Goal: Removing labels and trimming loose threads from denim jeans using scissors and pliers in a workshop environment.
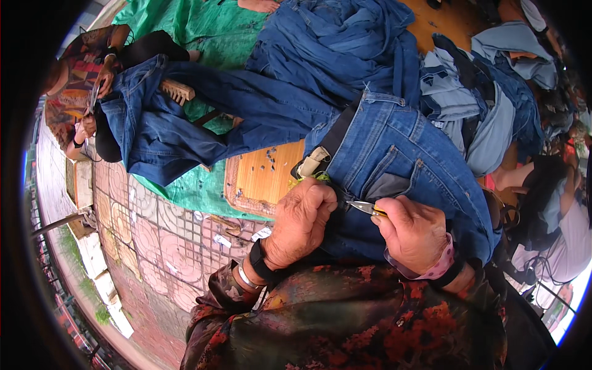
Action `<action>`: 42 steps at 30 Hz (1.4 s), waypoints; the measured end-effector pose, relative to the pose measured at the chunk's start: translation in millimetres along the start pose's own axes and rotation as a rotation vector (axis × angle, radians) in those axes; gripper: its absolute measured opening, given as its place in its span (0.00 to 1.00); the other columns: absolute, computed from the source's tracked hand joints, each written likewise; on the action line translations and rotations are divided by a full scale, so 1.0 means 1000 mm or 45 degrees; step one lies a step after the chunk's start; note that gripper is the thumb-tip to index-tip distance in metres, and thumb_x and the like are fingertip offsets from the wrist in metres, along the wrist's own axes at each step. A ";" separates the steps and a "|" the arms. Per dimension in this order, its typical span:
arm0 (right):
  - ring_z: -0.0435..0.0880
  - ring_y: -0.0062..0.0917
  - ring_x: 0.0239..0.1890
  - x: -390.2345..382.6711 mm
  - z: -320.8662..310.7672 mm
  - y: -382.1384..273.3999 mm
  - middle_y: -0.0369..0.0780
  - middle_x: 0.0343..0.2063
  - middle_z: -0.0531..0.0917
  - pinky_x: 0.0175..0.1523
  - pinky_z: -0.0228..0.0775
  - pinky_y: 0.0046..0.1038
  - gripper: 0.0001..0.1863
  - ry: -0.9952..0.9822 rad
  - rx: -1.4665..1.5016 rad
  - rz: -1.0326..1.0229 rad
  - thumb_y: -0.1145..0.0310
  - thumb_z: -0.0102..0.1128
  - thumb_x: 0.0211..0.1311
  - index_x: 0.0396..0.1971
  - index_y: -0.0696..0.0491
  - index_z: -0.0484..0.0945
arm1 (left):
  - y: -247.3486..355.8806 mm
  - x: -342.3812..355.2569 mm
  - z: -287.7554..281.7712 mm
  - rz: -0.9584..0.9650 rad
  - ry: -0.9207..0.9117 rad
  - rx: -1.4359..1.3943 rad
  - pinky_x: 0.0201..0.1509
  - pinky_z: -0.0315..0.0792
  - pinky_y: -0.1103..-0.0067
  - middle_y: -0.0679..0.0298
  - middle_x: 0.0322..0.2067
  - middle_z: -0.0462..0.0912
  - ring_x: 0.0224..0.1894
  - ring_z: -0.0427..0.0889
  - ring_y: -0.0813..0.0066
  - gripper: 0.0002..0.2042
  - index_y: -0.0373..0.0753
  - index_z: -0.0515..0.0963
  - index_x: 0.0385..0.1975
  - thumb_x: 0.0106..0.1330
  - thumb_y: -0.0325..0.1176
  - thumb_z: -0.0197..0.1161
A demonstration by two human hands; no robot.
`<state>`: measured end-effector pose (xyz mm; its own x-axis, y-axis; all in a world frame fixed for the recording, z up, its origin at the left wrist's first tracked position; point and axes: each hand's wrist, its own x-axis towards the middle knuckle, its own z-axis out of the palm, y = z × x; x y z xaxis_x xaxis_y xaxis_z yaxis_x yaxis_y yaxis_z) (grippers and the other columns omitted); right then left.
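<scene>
Blue jeans (425,145) lie spread in front of me, waistband uppermost, with a back pocket whose grey lining (387,187) shows. My left hand (302,216) is closed in a pinch at their left edge, gripping dark fabric of the jeans. In my closed right hand (412,231) are small thread snips (364,208) with pointed metal blades and a bit of yellow at the grip. The blade tips point left, right beside the dark fabric at my left fingers. Just beyond my left hand sits a beige, cloth-like piece (313,161) on a black strap.
A wooden board (262,172) with dark scraps lies on a green tarp (185,182). Piled jeans (333,43) rise behind, and light-blue denim (499,123) lies at right. A person (80,86) at far left handles other jeans (166,123); a wooden brush (177,91) lies there.
</scene>
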<state>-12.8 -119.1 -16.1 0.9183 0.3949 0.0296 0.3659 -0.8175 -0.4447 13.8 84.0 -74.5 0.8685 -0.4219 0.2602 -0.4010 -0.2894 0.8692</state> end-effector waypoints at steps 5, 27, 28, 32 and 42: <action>0.76 0.29 0.21 -0.003 -0.005 0.000 0.35 0.20 0.72 0.26 0.67 0.28 0.10 0.042 0.086 0.048 0.70 0.61 0.50 0.31 0.52 0.70 | -0.009 -0.030 -0.020 -0.430 0.178 -0.199 0.38 0.66 0.82 0.63 0.28 0.69 0.31 0.69 0.75 0.07 0.35 0.66 0.31 0.59 0.15 0.51; 0.76 0.30 0.23 -0.005 -0.007 -0.006 0.36 0.22 0.74 0.27 0.67 0.30 0.12 -0.036 0.219 -0.015 0.70 0.60 0.50 0.35 0.53 0.70 | -0.021 -0.043 -0.041 -0.933 -0.043 -0.751 0.43 0.67 0.82 0.68 0.36 0.77 0.36 0.75 0.79 0.10 0.38 0.77 0.39 0.57 0.28 0.63; 0.76 0.29 0.23 -0.004 -0.006 -0.008 0.36 0.22 0.73 0.27 0.67 0.29 0.12 -0.050 0.207 -0.038 0.70 0.61 0.50 0.34 0.53 0.70 | -0.013 -0.040 -0.040 -0.799 -0.074 -0.686 0.41 0.67 0.81 0.69 0.36 0.76 0.35 0.74 0.79 0.12 0.39 0.76 0.40 0.55 0.26 0.64; 0.77 0.32 0.24 -0.001 -0.003 -0.013 0.38 0.23 0.76 0.29 0.68 0.30 0.13 -0.182 0.188 -0.052 0.71 0.60 0.50 0.36 0.53 0.70 | -0.014 -0.045 -0.030 -0.382 -0.246 -0.087 0.37 0.68 0.80 0.64 0.33 0.74 0.33 0.74 0.74 0.16 0.40 0.75 0.40 0.50 0.20 0.64; 0.77 0.31 0.25 0.006 0.009 -0.022 0.37 0.23 0.73 0.28 0.67 0.31 0.11 -0.291 0.048 -0.071 0.69 0.58 0.52 0.34 0.52 0.69 | -0.016 -0.052 -0.013 -0.362 -0.078 0.012 0.33 0.69 0.75 0.59 0.25 0.71 0.29 0.75 0.62 0.07 0.37 0.71 0.30 0.53 0.18 0.58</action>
<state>-17.0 -95.4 -14.1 0.8371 0.5273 -0.1461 0.4054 -0.7770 -0.4816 -21.2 122.0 -96.3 0.9274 -0.3736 -0.0196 -0.1468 -0.4115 0.8995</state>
